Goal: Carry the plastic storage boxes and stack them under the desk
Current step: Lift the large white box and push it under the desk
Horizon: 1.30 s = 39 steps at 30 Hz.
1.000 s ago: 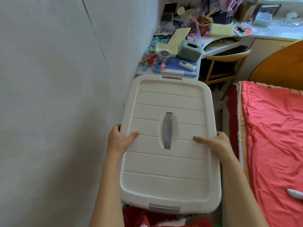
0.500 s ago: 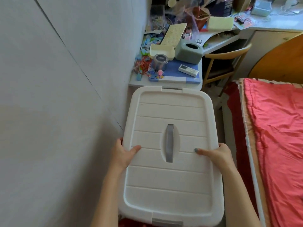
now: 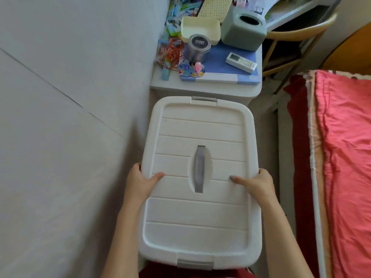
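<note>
You carry the white ribbed-lid plastic storage box (image 3: 200, 213) between the grey wall (image 3: 60, 137) and the pink bed (image 3: 345, 157)
Your left hand (image 3: 140, 183) and right hand (image 3: 259, 184) clasp its side rims; stiff, smooth, probably slippery, so hook underneath

**A:** Where does your camera look from?

**B:** It sits on your head and tips steeply down and forward. You see the lid of the storage box (image 3: 200, 207) from above, close in, filling the middle of the view.

**A:** And around the box?

**B:** Left of the box you get the wall (image 3: 60, 117). Beyond the box is the cluttered table (image 3: 204, 90), and right of the box is the bed (image 3: 345, 157). This is your one view.
</note>
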Each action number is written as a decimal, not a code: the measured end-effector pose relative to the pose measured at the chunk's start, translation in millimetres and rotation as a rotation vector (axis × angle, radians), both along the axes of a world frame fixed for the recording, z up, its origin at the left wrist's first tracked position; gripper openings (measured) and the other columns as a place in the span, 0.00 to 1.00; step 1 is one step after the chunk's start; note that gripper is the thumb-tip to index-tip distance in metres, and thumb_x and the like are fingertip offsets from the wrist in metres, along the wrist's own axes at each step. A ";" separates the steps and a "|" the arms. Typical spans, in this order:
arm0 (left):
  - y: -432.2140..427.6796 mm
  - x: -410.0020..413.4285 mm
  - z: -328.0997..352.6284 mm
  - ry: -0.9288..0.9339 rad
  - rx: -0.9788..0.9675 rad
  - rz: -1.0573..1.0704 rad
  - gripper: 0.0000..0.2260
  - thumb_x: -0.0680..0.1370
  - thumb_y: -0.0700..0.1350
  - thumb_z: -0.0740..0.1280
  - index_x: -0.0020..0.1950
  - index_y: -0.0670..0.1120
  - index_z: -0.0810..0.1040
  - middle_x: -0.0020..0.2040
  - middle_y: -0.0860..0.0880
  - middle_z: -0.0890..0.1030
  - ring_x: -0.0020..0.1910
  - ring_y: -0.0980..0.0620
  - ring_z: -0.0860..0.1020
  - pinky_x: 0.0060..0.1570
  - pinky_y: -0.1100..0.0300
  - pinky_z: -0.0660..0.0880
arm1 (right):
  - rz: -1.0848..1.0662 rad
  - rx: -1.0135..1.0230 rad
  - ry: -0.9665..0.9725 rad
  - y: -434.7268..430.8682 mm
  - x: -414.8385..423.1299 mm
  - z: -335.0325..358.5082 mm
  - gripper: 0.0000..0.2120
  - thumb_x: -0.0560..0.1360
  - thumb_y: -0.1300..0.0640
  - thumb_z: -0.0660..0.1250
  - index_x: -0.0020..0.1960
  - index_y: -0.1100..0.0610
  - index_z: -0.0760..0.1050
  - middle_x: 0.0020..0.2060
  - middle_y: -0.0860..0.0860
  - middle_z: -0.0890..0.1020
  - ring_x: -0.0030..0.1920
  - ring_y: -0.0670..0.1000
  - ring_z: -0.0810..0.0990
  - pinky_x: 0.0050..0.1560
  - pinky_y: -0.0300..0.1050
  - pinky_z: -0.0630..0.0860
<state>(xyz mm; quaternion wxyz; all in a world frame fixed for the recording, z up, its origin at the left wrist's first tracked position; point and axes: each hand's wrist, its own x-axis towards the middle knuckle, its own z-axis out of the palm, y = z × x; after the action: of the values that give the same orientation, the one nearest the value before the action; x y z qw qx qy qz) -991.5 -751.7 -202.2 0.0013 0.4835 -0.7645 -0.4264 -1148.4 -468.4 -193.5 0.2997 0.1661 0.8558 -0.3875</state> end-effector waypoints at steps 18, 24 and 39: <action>-23.5 -70.3 -142.0 -0.367 0.003 -0.072 0.28 0.65 0.56 0.78 0.54 0.38 0.75 0.54 0.38 0.80 0.53 0.39 0.79 0.50 0.48 0.76 | 0.204 0.322 -0.084 -35.7 -74.4 -138.7 0.33 0.56 0.40 0.80 0.49 0.59 0.72 0.43 0.54 0.79 0.43 0.57 0.79 0.44 0.54 0.78; -29.0 -81.6 -194.6 -0.398 0.012 -0.082 0.28 0.65 0.57 0.78 0.54 0.39 0.75 0.53 0.39 0.81 0.53 0.39 0.79 0.49 0.47 0.77 | 0.231 0.373 -0.124 -38.2 -87.6 -192.2 0.33 0.54 0.38 0.80 0.46 0.59 0.71 0.40 0.54 0.78 0.42 0.57 0.78 0.35 0.48 0.72; -45.4 -87.4 -328.2 -0.447 0.026 -0.092 0.29 0.65 0.56 0.78 0.56 0.39 0.75 0.55 0.39 0.81 0.55 0.39 0.79 0.50 0.50 0.77 | 0.287 0.393 -0.207 -51.2 -86.7 -328.9 0.33 0.53 0.35 0.79 0.39 0.60 0.72 0.32 0.52 0.77 0.31 0.51 0.76 0.24 0.42 0.63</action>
<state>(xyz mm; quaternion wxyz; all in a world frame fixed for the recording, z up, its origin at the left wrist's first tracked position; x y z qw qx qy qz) -1079.0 -797.1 -530.4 -0.1938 0.5305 -0.7615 -0.3181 -1235.0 -519.6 -522.4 0.3997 0.1367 0.8941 -0.1485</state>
